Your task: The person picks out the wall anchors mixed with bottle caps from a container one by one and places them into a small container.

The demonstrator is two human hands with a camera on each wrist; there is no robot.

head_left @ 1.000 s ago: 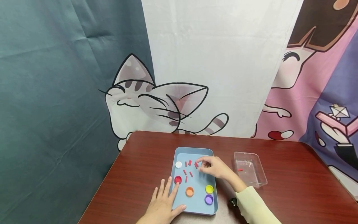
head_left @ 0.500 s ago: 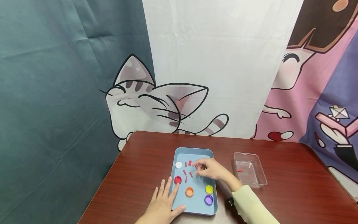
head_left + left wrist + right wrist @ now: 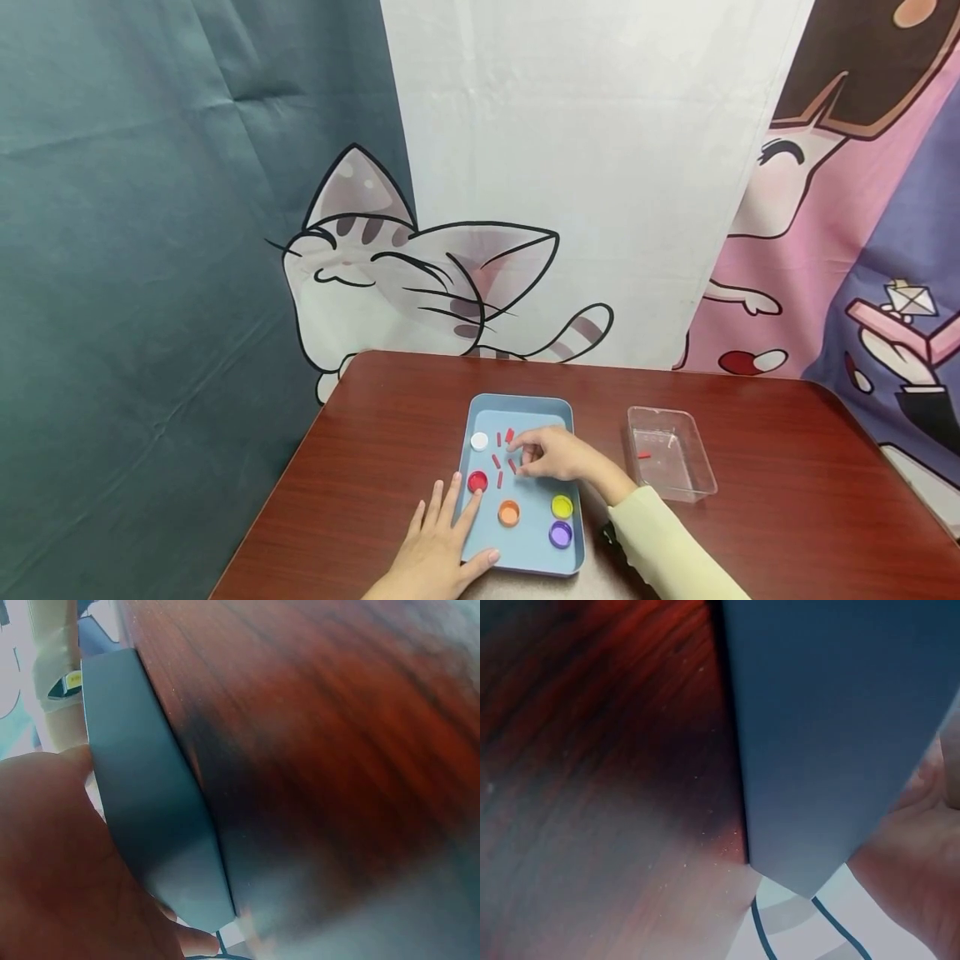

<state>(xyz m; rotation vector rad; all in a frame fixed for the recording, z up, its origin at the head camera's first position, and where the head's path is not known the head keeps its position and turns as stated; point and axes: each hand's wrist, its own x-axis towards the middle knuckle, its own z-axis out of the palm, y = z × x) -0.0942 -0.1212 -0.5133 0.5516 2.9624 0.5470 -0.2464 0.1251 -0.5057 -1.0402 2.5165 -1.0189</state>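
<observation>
A blue tray (image 3: 525, 402) lies on the table, bearing several short red sticks (image 3: 496, 462). Round pieces stand in it: a white one (image 3: 479, 442), a red one (image 3: 477, 482), an orange one (image 3: 508, 513), a yellow one (image 3: 562, 507) and a purple one (image 3: 560, 535). My left hand (image 3: 438, 546) lies with fingers spread over the tray's left edge, a fingertip at the red round piece. My right hand (image 3: 551, 454) hovers over the tray with bent fingers, index fingertip and thumb apart beside the red sticks. Whatever lies under its fingers is hidden.
To the right of the tray stands a clear plastic box (image 3: 667, 483) with one red stick (image 3: 643, 455) inside. The brown table (image 3: 360, 467) meets a printed cloth (image 3: 600, 167) at its back edge. The tray's side wall (image 3: 150, 780) fills much of the left wrist view.
My right hand has moved left across the tray, and the red piece that showed by its fingertips is out of sight. My left hand has stayed put.
</observation>
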